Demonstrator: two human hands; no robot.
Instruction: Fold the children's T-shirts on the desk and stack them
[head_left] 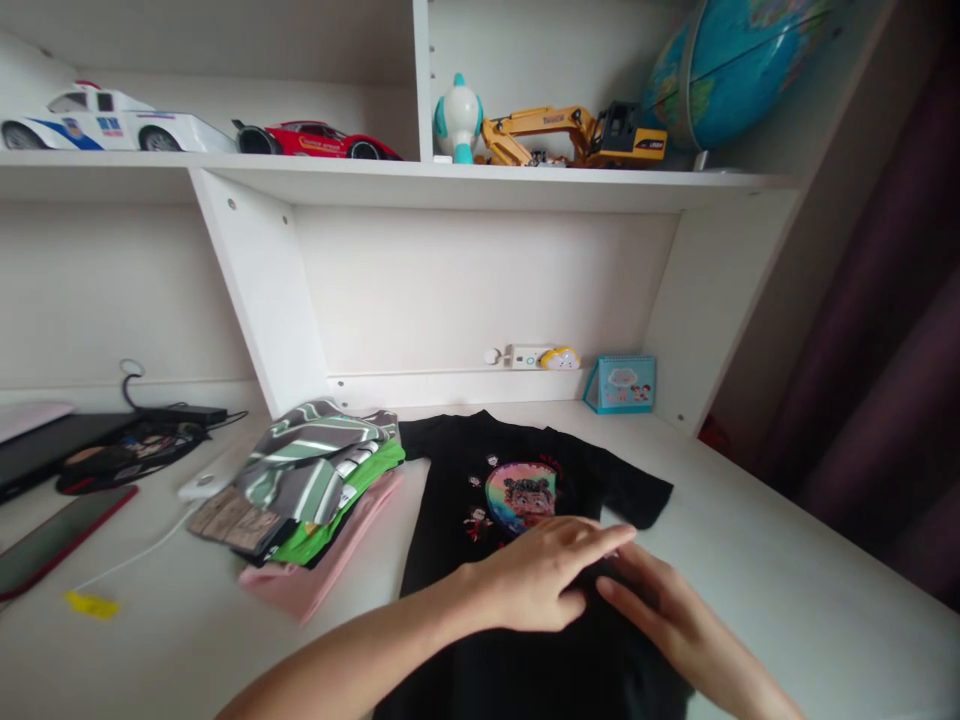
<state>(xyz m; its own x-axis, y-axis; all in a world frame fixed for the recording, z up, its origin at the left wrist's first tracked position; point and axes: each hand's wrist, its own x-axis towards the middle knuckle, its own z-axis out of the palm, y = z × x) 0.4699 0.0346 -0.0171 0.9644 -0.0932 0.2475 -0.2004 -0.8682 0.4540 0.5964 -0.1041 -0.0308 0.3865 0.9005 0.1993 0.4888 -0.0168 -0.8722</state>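
Black graphic T-shirt (517, 490), seemingly flat

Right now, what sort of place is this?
Probably a child's bedroom or study corner: a globe, a toy excavator and a red toy car stand on the shelf above the desk.

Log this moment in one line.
left hand: over black T-shirt; right hand: beside left hand; T-shirt: spread on desk; clothes pile: beside T-shirt
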